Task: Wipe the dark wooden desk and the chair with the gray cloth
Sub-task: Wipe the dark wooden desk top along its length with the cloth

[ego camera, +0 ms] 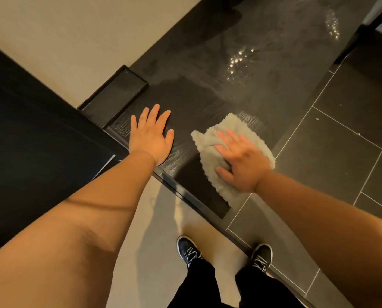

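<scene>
The gray cloth [207, 152] lies bunched at the near end of the dark counter [196, 96], under the right grip [241, 161]. Its fingers are spread over the cloth and its thumb is hooked into a fold, so it is clamped on the cloth. The left grip [151, 134] lies flat, fingers apart, holding nothing, just beside the cloth.

To wipe well, I judge the right grip should press with the whole palm and make long overlapping strokes along the grain. It should carry the cloth forward to the droplets [239, 61] glistening well beyond it.

A black tray [135, 73] sits just beyond the left grip against the wall and would need wiping around or lifting. That bracing hand covers a patch too. The chair [374, 23] stands far beyond the right grip, not yet reached.
</scene>
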### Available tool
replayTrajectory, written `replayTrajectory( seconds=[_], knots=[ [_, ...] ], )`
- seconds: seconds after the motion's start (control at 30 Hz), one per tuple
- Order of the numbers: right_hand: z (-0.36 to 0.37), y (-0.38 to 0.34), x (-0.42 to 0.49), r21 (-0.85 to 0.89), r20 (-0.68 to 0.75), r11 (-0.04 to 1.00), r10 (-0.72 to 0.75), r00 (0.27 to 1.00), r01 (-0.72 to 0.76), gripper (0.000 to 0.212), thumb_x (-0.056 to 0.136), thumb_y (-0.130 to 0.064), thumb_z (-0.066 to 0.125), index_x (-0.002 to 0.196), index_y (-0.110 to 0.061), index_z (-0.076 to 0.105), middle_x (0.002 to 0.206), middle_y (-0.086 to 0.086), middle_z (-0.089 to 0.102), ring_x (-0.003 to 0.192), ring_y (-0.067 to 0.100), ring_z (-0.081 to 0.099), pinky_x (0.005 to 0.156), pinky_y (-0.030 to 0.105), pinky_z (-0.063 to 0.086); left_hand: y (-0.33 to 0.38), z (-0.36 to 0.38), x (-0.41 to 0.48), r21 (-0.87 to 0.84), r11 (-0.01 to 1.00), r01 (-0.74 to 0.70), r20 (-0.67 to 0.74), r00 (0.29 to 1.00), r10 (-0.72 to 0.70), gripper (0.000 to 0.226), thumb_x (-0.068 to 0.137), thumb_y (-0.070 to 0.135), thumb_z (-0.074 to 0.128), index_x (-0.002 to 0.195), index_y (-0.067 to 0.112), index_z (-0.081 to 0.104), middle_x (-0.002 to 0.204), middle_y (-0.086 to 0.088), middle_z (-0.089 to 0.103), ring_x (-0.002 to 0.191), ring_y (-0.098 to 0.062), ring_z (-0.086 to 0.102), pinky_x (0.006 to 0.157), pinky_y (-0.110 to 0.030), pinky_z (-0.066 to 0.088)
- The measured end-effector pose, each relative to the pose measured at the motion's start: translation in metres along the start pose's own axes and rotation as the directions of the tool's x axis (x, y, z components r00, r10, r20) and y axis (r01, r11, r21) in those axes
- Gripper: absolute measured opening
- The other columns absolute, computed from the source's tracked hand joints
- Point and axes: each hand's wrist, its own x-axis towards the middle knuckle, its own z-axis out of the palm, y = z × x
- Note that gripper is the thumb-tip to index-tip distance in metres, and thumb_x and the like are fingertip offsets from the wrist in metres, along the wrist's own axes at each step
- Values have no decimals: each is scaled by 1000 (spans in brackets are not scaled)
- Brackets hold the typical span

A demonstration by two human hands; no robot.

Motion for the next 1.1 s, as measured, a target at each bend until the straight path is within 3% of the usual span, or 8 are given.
replayTrajectory(
  seconds=[0.17,0.27,0.4,0.63,0.73,0.83,0.9,1.1],
  knots=[
    [8,2,0,29,-88,990,141,986,-139,75,99,-63,40,159,-17,38,173,13,18,160,37,13,126,59,21,13,2,-6,14,993,118,56,991,-118,59,110,52,21,166,41,7,177,3,0,163,-27,-2,129,-61,5],
    [19,-30,-23,9,-34,997,-72,997,72,75,100,-62,34,159,-18,39,175,11,9,161,36,7,128,56,17,34,3,-13,-49,963,266,77,962,-262,60,111,47,22,167,38,7,177,0,-1,163,-29,-4,129,-60,5],
    [11,-2,-23,-54,5,934,-354,935,354,67,98,-59,45,152,-20,51,174,10,17,160,30,18,129,48,15,94,12,-39,-150,880,450,78,893,-444,66,110,43,30,169,25,7,177,-5,-3,162,-30,-5,130,-56,1],
    [-7,110,4,-24,-242,966,-257,936,259,67,97,-53,55,146,-9,59,168,14,33,157,31,28,119,57,36,176,23,-59,-195,757,624,111,781,-615,77,108,51,27,168,13,-5,176,-8,-8,162,-28,-10,130,-54,-5],
    [7,99,3,5,-424,959,-256,869,285,59,100,-44,62,142,-2,63,164,21,37,154,37,34,121,57,35,185,23,-57,-155,749,644,60,763,-644,84,104,59,26,168,13,-2,176,-10,-4,162,-30,-6,130,-54,-3],
    [16,85,-8,-62,-202,918,-396,895,392,65,104,-55,42,153,-13,53,174,13,16,161,31,15,129,49,18,187,24,-57,-140,754,642,24,763,-646,86,102,62,27,168,12,4,176,-10,1,162,-31,-2,130,-55,-1],
    [8,103,0,-67,-125,865,-502,856,497,69,103,-60,37,156,-16,48,174,9,15,161,27,14,130,48,18,187,24,-57,-127,753,645,15,761,-649,86,101,62,27,168,13,6,176,-10,2,162,-30,-2,130,-55,1],
    [-13,182,37,-30,-283,935,-347,894,353,67,105,-53,51,147,-1,56,168,21,29,157,37,26,124,57,29,186,25,-57,-122,753,647,-2,758,-652,86,101,64,27,168,14,7,176,-8,4,162,-29,-1,131,-54,3]
  ],
)
